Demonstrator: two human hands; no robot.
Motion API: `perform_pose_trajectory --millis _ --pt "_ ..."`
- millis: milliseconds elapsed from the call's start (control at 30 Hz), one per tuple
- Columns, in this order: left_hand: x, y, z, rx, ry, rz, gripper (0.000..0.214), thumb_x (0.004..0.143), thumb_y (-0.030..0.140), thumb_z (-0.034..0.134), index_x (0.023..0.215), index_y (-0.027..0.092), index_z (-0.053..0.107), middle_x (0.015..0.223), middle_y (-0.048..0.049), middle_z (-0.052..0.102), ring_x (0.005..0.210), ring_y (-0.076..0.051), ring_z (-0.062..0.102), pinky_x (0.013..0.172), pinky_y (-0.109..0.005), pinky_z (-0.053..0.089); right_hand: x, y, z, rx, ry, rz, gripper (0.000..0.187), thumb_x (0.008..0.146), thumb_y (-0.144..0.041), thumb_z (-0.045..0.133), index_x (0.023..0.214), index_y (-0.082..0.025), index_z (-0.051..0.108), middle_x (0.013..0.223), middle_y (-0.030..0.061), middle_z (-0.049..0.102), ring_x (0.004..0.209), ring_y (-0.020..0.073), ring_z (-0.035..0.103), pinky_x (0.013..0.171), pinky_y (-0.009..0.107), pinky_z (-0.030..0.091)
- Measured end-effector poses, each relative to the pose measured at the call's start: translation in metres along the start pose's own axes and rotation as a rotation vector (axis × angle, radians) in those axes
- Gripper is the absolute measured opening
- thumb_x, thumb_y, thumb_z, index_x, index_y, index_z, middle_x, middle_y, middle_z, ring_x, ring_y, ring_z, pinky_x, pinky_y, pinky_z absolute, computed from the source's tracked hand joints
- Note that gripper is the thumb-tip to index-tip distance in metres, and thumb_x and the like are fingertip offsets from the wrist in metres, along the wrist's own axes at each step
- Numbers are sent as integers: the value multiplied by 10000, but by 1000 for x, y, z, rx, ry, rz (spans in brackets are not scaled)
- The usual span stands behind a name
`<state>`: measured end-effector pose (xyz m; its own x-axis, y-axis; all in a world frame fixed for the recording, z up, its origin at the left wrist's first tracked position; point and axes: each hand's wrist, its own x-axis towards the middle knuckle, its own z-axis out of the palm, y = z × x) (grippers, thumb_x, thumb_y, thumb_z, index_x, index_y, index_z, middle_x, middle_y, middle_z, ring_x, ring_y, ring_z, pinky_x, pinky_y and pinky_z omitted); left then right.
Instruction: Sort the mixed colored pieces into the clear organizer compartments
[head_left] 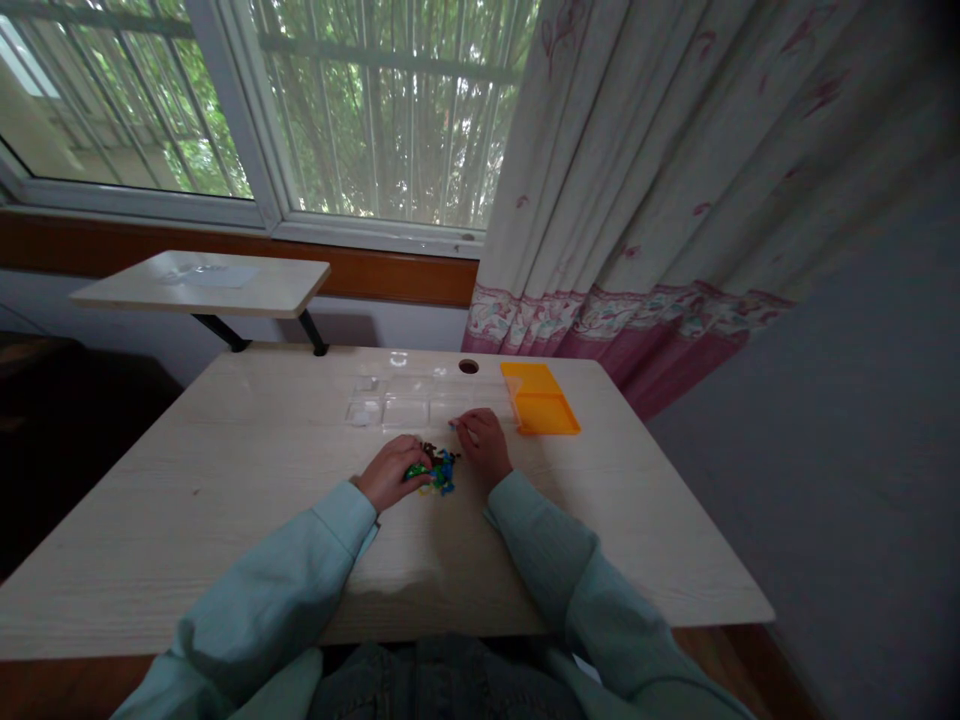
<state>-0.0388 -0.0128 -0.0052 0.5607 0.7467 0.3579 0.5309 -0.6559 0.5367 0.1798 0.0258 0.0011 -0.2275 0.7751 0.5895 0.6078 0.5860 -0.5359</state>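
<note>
Foremost, at the near side, two pale mint-green sleeves (270, 570) lie over a light wood-grain desk (187, 480). Left hand (393, 472): fingers curved down, thumb along the near side, touching a loose heap of small green, blue, brown and yellow pieces (444, 474) on the desk; whether its grip is closed on any piece cannot be told. Right hand (484, 445): just right of and slightly beyond the heap, its grip pinched at the fingertips around a tiny bluish piece (452, 425), shape too small to determine. These fingertips are at the near side of a transparent plastic compartment tray (406, 412) lying flat. At its right end lies a shallow orange rectangular tray (541, 400), divided in two by a ridge. Beyond, a round dark cable hole (469, 366) is noted near the far edge. At far left stands a raised pale shelf (135, 292) on black supports, bearing clear crumpled plastic (199, 272).
</note>
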Motion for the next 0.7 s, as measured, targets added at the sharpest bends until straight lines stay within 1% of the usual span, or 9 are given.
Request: perform_pose_trajectory --millis 100,167,233,267,333,433,500,567,700 --pt "0 0 0 -10 7 -1 244 855 434 604 858 194 651 864 -58 575 858 -196 531 767 -311 437 1 -3 -4 128 -94 78 299 939 -370 472 896 -197 712 830 66 668 814 182 588 784 322 473" --pt "0 0 0 -16 9 -3 242 856 429 605 847 192 652 856 -57 577 857 -194 531 762 -307 434 3 -4 -7 258 -167 195 342 928 -436 473 872 -189 702 743 48 662 692 158 592 675 288 482" --pt "0 -1 1 -23 10 -9 238 854 423 612 844 189 653 854 -55 579 857 -191 531 767 -306 431 7 -4 -13 437 -299 334 398 904 -513 478 833 -178 680 651 27 643 571 131 572 549 248 459" --pt "0 -1 1 -28 12 -14 237 850 423 617 844 189 655 854 -54 579 857 -190 531 771 -305 431 9 -4 -17 541 -406 399 423 885 -549 489 808 -171 665 625 22 640 533 123 566 501 233 445" --pt "0 -3 2 -42 20 -25 242 838 430 633 841 190 660 855 -52 577 860 -188 531 776 -304 432 11 -4 -25 734 -709 507 460 835 -599 537 779 -155 645 647 34 668 529 127 597 471 224 453" --pt "-1 -4 2 -69 37 -45 255 827 444 645 841 190 669 863 -54 574 869 -187 533 781 -303 438 10 -4 -35 904 -1180 620 460 770 -584 639 818 -128 666 792 82 723 654 158 676 567 249 525" --pt "-1 -4 1 -81 44 -56 261 826 449 644 847 190 674 870 -56 575 874 -187 535 788 -304 441 7 -6 -37 946 -1353 669 442 757 -546 679 863 -118 687 848 94 733 719 158 692 641 252 545" --pt "-1 -4 1 -84 55 -64 259 831 447 638 854 192 676 871 -56 575 877 -187 536 793 -307 443 4 -6 -34 978 -1355 703 430 745 -519 705 883 -112 698 868 95 735 753 149 695 699 250 552" --pt "-1 -5 0 -83 83 -83 246 837 438 633 860 197 675 865 -53 572 873 -186 534 791 -311 445 1 -3 -22 1044 -1150 738 437 703 -504 747 880 -108 702 908 94 731 833 157 694 798 277 551"
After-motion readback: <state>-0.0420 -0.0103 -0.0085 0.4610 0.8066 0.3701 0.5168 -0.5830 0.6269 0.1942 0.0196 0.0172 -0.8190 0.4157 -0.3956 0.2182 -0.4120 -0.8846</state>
